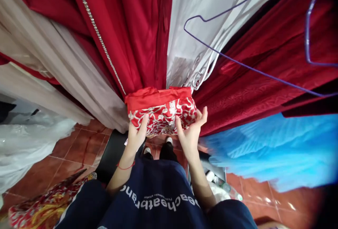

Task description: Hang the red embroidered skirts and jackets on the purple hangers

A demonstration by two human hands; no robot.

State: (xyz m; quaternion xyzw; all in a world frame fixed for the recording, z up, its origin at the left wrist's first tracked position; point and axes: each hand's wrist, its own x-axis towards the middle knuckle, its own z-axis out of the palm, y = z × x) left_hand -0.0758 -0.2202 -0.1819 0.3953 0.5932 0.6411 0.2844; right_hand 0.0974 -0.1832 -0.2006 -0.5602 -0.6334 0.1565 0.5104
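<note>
**Bundle (161,116) of embroidered red cloth, held from both ends between left hand (136,135) and right hand (192,134)**

Gripped on the left by a partly closed hand, thumb along the near face, other fingers hidden behind or below the cloth, probably to bear the weight. Matched on the right by a wider, looser grip, thumb also on the near face, at least one finger raised clear of the edge (perhaps spare for so soft a load). Impossible to tell the hidden fingers' exact hold. Centred in view, out in front of the navy shirt (155,186), silvery embroidery toward the body, plain red strip at the far edge. Supported at both ends, seemingly against sagging or unfolding.

Around the left wrist, a thin red bracelet (126,168). Beyond the bundle, red drapery (142,28) in long folds, with a beaded strand (98,35) slanting down beside it. Left of that, pale fabric (63,53); right, white cloth (195,3), white scrollwork (196,81) and darker red cloth (264,53). Hung long, presumably to spare the fabric from creases. Across the right side, a purple-blue hanger (250,68), without any visible garment. Farther right and lower, bright blue fabric (264,148). Below, tiled floor (74,148) and a black seat (109,155), partly hidden by the left arm.
</note>
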